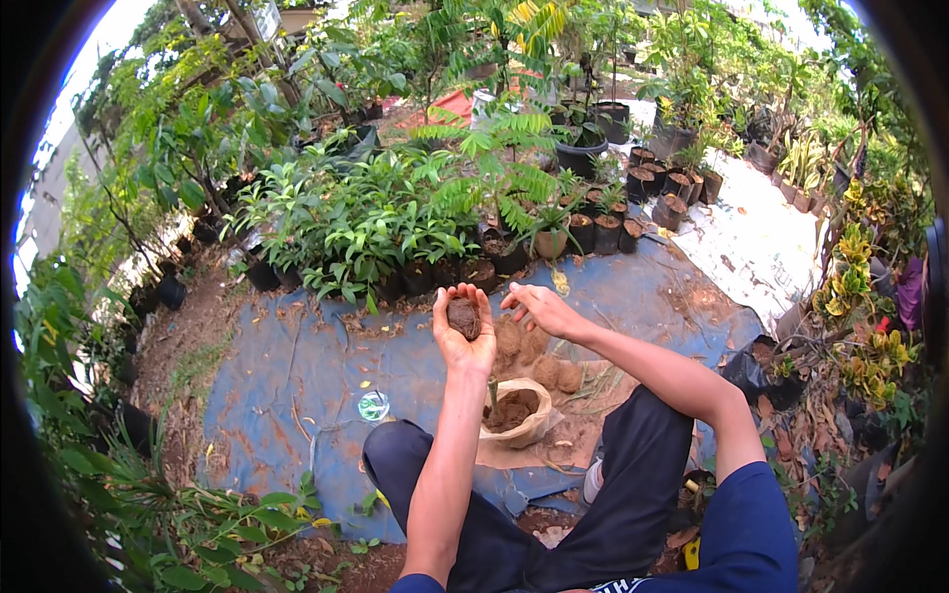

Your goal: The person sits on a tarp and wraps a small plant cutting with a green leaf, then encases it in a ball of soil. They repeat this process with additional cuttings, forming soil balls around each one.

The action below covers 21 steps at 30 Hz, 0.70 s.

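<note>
In the palm of my left hand [463, 348] rests a round brown ball [464, 319] of soil or coconut fibre, with my fingers curled up around it. My right hand [547, 308] is raised just to the right of it, fingers bent and apart, holding nothing. Below the hands stands a pale sack [545, 419], its rim rolled down, with loose brown soil [513, 412] inside. A green stick or stem [493, 393] pokes up at the sack's left side, partly hidden by my left forearm. Beyond the sack lie several fibrous brown balls [547, 370].
A dusty blue tarp [296, 385] covers the ground. On it, a clear plastic piece [374, 405] lies left of my knee, and a brown sheet [519, 456] sits under the sack. Leafy potted seedlings [371, 222] and black grow bags [606, 233] line the far edge.
</note>
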Each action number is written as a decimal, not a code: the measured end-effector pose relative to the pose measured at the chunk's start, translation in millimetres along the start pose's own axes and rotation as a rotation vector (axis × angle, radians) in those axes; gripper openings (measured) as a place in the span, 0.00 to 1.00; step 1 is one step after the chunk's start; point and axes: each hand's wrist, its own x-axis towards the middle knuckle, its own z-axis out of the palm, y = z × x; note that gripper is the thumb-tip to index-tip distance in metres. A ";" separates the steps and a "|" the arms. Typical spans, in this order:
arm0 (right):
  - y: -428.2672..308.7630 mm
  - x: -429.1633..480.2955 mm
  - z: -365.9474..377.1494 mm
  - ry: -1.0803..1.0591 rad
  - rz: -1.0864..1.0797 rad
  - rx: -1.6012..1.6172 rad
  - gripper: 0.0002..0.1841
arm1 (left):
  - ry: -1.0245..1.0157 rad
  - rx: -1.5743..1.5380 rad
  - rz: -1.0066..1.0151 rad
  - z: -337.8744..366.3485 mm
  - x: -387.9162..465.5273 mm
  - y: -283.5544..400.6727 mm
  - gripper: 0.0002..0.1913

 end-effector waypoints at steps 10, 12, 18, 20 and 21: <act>-10.7 -5.3 6.6 0.068 -0.071 -0.081 0.28 | 0.068 0.669 0.054 -15.9 5.0 9.2 0.18; -20.3 -10.2 11.3 0.124 -0.349 -0.152 0.26 | 0.077 0.657 0.013 -16.0 3.5 4.8 0.23; -32.8 -14.0 22.7 0.130 -0.623 -0.513 0.28 | -0.134 0.630 -0.309 -11.1 -6.9 -1.1 0.51; -27.6 -8.8 20.2 0.083 -0.499 -0.445 0.29 | -0.037 0.617 -0.283 -8.0 -10.2 -0.6 0.53; -23.8 -6.2 18.1 0.052 -0.377 -0.416 0.29 | 0.044 0.605 -0.277 -6.4 -11.7 0.3 0.55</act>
